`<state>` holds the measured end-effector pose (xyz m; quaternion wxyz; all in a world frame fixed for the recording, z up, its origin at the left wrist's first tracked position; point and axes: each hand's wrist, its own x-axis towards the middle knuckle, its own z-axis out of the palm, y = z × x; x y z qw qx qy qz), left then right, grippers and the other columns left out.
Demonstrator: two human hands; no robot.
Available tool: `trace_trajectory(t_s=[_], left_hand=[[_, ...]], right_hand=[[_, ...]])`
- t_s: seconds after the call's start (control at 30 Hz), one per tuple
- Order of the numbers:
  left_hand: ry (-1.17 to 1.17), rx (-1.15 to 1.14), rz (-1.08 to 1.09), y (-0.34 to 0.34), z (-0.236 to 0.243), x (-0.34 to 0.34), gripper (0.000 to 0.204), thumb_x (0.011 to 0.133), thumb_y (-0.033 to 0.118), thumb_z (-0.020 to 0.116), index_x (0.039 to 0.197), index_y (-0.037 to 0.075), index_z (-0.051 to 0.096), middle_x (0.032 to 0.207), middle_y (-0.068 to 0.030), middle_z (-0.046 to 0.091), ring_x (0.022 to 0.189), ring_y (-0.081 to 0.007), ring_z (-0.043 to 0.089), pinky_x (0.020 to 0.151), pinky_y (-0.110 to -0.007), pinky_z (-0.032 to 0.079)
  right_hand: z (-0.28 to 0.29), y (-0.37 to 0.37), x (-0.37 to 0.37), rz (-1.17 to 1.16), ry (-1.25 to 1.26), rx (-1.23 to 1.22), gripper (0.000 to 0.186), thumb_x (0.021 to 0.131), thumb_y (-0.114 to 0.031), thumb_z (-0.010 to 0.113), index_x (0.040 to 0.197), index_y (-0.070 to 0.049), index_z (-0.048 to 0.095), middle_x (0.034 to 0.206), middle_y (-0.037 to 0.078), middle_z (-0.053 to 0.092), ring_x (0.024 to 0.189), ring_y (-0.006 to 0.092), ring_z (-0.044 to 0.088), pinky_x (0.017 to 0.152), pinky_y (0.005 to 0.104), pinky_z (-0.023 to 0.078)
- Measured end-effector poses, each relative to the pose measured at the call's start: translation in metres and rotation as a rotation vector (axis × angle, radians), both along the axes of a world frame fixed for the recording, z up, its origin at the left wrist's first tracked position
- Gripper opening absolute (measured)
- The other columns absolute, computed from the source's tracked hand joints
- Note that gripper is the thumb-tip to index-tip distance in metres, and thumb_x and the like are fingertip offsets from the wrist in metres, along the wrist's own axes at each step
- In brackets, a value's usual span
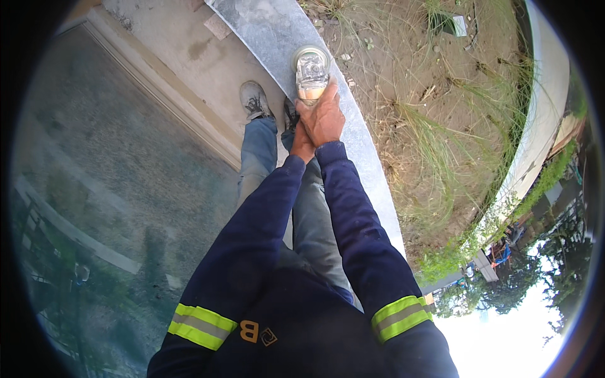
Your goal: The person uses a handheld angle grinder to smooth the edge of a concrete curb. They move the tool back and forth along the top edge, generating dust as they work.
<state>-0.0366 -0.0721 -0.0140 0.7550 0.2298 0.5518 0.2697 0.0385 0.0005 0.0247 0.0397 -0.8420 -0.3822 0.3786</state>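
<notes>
Both hands are closed together around the body of a dusty angle grinder (312,70). Its round disc guard and head rest on, or just above, a curved grey stone ledge (271,38); I cannot tell which. My right hand (325,121) wraps the grinder just behind its orange-yellow band. Tucked below and partly behind it is my left hand (302,145), its fingers mostly hidden. The grinder's rear end is covered by the hands. Pale dust coats the tool and the ledge surface.
To the right of the ledge lies a bed of dry soil and grass (428,126), bounded by a pale curved wall (541,82). A glass pane (126,138) with a frame along its foot (161,94) stands at left. My dusty shoe (253,99) is on the concrete floor (183,57).
</notes>
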Motion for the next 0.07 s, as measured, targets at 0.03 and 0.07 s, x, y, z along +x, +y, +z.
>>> trace_trajectory(t_s=[0.03,0.07], left_hand=[[-0.039,-0.017,0.071,0.0008,0.0034,-0.0016,0.067,0.101,0.015,0.071,0.159,0.000,0.039,0.158,-0.0138,0.050,0.144,-0.0213,0.050,0.118,-0.033,0.042],[-0.034,-0.010,0.070,0.0046,0.0041,-0.0032,0.067,0.101,0.015,0.071,0.159,0.000,0.039,0.158,-0.0138,0.050,0.144,-0.0213,0.050,0.118,-0.033,0.042]], right_hand=[[0.0015,-0.0020,-0.0030,0.023,0.019,-0.011,0.107,0.084,-0.035,0.085,0.165,-0.006,0.021,0.131,0.031,0.059,0.112,0.0485,0.068,0.094,0.0547,0.057],[0.0038,-0.0043,-0.0027,-0.008,0.060,-0.069,0.108,0.084,-0.036,0.084,0.166,-0.006,0.020,0.138,0.029,0.056,0.118,0.0479,0.067,0.100,0.0557,0.055]])
